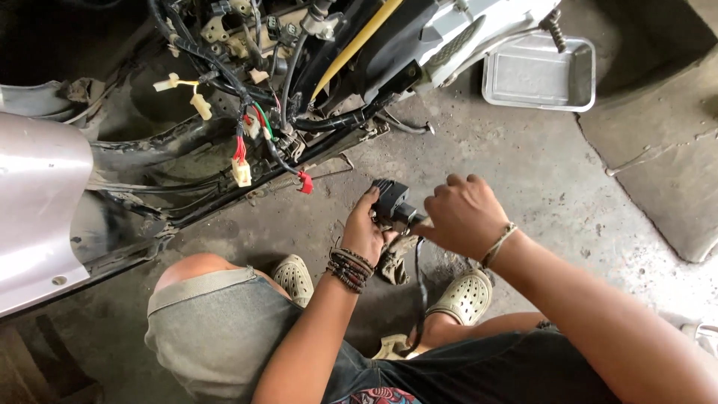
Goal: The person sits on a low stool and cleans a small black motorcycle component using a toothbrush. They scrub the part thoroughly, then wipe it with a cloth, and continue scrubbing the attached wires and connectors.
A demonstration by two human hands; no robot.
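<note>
A small black finned electrical part (390, 200) with a black cable (420, 292) hanging from it is held over the concrete floor. My left hand (366, 233), with several bead bracelets on the wrist, grips the part from below. My right hand (462, 215), a cord bracelet on its wrist, is closed on the plug end where the cable joins the part. Both hands are above my feet in pale clogs (465, 297).
A stripped scooter frame (224, 187) with loose wires and white connectors (241, 172) lies at left, beside a silver body panel (37, 217). A metal tray (540, 75) sits on the floor at the top right. My bent knee in grey shorts (217, 314) is below.
</note>
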